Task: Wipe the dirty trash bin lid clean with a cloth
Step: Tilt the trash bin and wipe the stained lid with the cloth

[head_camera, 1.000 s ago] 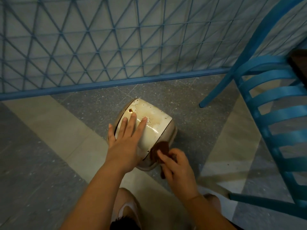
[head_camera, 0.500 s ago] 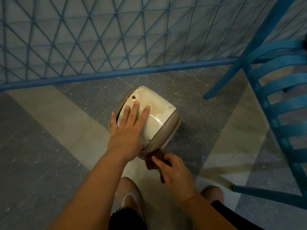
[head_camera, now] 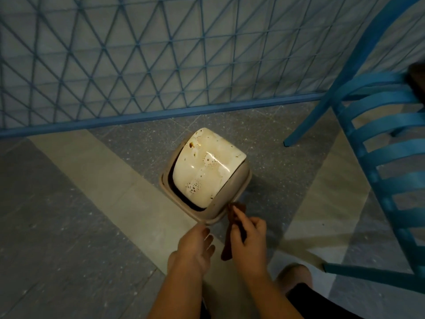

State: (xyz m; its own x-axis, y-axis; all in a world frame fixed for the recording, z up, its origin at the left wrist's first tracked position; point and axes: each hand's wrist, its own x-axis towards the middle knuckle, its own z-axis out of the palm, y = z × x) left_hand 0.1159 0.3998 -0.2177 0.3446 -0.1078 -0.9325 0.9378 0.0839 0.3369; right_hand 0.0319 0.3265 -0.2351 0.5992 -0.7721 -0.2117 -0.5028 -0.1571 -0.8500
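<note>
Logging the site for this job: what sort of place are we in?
Probably a cafe or patio-style seating area: speckled stone floor, blue lattice partition, blue slatted chair beside the small swing-lid trash bin.

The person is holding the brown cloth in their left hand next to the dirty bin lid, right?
Not quite. The head view shows the brown cloth pinched in the right hand, not the left. The left hand is empty, beside the cloth. The rest is right: the cloth is next to the dirty bin lid, near its lower edge, and the lid has brown spots on it.
</note>
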